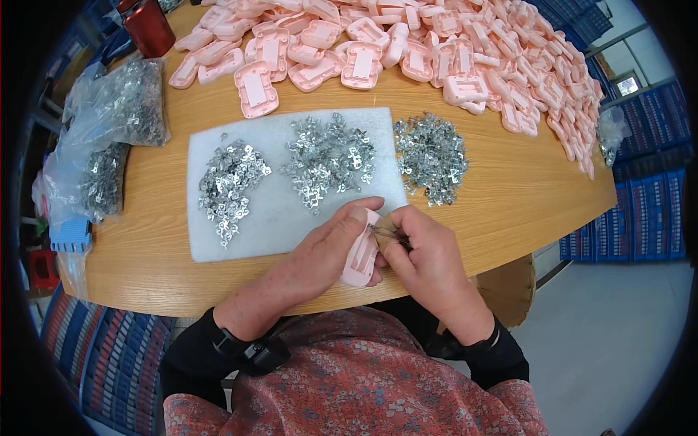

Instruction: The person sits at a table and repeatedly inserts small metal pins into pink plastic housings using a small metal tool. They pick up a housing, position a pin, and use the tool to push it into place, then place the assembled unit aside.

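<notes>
My left hand (pixel 320 251) is closed round a pink plastic casing (pixel 358 267), held tilted above the table's near edge with its hollow, compartmented side showing. In my right hand (pixel 438 261), thumb and fingers pinch a pair of metal tweezers (pixel 391 234), whose tips reach the casing's upper end. Whether a small part sits between the tips is too small to tell. Just beyond my hands lies a white foam sheet (pixel 280 211), bearing a left heap of small shiny metal clips (pixel 231 174) and a middle heap of clips (pixel 327 156). Another clip heap (pixel 432 156) rests on the wood beside it.
Many pink casings (pixel 361 65) are piled across the far side of the wooden table (pixel 509 211). Plastic bags of metal parts (pixel 138 102) stand at the left, near a red container (pixel 149 29) and a blue block (pixel 70 236). Blue crates (pixel 629 225) are stacked at the right.
</notes>
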`<state>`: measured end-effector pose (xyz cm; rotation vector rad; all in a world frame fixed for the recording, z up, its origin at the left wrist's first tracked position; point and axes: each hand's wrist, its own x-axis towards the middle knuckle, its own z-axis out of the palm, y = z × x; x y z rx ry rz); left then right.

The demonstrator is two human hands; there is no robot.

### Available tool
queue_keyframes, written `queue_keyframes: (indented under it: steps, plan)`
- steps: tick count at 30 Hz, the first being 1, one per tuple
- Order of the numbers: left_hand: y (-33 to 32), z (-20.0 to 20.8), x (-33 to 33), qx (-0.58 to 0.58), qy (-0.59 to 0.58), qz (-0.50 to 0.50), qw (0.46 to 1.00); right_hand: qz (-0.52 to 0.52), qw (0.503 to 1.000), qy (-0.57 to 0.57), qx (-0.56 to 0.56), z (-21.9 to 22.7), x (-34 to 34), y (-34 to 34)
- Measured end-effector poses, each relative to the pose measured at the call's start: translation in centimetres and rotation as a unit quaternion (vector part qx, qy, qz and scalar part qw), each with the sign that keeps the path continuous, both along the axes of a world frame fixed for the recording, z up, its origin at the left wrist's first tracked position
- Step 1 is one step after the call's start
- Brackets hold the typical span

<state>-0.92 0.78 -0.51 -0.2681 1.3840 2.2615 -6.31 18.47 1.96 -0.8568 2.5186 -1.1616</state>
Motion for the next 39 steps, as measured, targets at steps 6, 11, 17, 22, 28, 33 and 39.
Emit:
queue_keyframes:
  steps: [6, 11, 17, 22, 28, 33, 39]
  plan:
    - [-0.1, -0.2, 0.2, 0.034, -0.005, 0.009, 0.999, -0.027, 0.992, -0.125, -0.021, 1.5, -0.5, -0.2]
    - [-0.1, 0.2, 0.0, 0.009, -0.005, -0.008, 1.000, -0.040, 0.990, -0.121, -0.053, 0.2, -0.7, 0.9]
    - [0.2, 0.3, 0.2, -0.008, 0.015, -0.002, 1.000, -0.045, 0.981, -0.174, -0.071, 0.0, -0.5, 0.8]
    - [0.0, 0.4, 0.1, 0.021, 0.017, -0.008, 1.000, -0.067, 0.970, -0.178, -0.150, -0.7, -0.3, 1.0]
    - [0.2, 0.7, 0.0, 0.008, 0.005, -0.028, 1.000, -0.035, 0.985, -0.150, -0.082, -0.3, -0.6, 0.8]
    - [-0.2, 0.6, -0.2, 0.062, -0.015, -0.012, 0.998, -0.031, 0.989, -0.102, -0.106, 0.2, -0.3, 1.3]
    - [-0.4, 0.3, -0.5, 0.122, -0.055, -0.010, 0.991, 0.015, 0.995, 0.078, -0.061, -0.1, -0.6, 2.2]
